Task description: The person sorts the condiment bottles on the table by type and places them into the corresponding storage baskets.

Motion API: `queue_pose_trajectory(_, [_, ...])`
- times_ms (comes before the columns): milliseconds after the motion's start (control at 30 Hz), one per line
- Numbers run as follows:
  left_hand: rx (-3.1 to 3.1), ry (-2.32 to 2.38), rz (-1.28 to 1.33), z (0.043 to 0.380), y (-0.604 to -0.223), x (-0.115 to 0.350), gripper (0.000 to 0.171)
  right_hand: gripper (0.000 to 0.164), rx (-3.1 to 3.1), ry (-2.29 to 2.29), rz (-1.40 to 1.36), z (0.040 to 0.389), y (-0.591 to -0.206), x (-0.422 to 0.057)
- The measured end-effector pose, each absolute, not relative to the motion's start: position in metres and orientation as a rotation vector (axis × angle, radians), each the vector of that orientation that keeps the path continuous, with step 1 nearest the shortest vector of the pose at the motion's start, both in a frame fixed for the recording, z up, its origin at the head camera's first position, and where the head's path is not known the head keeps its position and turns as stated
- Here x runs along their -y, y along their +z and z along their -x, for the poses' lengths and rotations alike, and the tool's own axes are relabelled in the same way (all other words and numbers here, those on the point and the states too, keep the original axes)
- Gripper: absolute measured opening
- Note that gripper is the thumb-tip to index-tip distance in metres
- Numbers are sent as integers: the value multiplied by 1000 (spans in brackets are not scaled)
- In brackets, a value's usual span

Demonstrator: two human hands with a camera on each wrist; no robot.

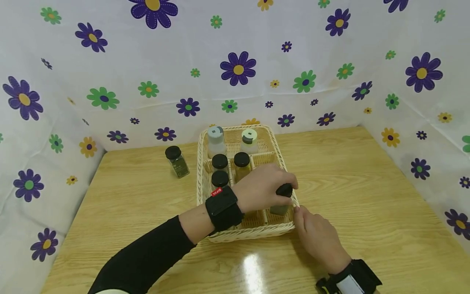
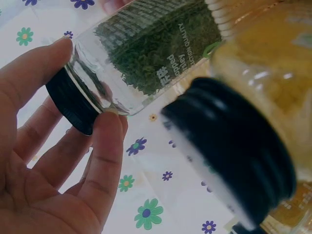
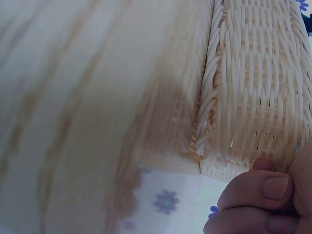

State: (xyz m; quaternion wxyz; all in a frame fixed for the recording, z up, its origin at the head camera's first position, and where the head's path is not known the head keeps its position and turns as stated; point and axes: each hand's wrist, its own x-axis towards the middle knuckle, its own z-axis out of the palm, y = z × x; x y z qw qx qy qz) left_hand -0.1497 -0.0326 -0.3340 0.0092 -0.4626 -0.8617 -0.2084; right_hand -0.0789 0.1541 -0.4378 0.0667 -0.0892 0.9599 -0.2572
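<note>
My left hand (image 1: 262,187) pinches the black cap of a glass jar of chopped parsley (image 2: 156,46) between thumb and fingers. In the head view that parsley jar sits low in the front right compartment of a cream wicker basket (image 1: 253,233). At the basket's right side, near the front corner, my right hand (image 1: 320,234) grips the rim with the thumb on top. Its curled fingers (image 3: 253,190) show against the woven wall in the right wrist view. Close to the left hand stands a jar with yellow contents (image 2: 273,63) and a black cap.
Two bottles with pale caps, a grey-blue one (image 1: 216,139) and a light green one (image 1: 249,141), stand in the back compartment. Black-capped jars (image 1: 220,161) fill the left column. Outside the basket, a black-capped jar (image 1: 178,162) stands on the wooden table (image 1: 147,196) to the left.
</note>
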Motion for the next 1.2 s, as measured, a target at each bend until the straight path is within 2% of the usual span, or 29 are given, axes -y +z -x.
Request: queue_pose_trajectory(1200, [2762,-553,1449,156,-350,38,26,52,-2937,-755,279,79,-439,-153])
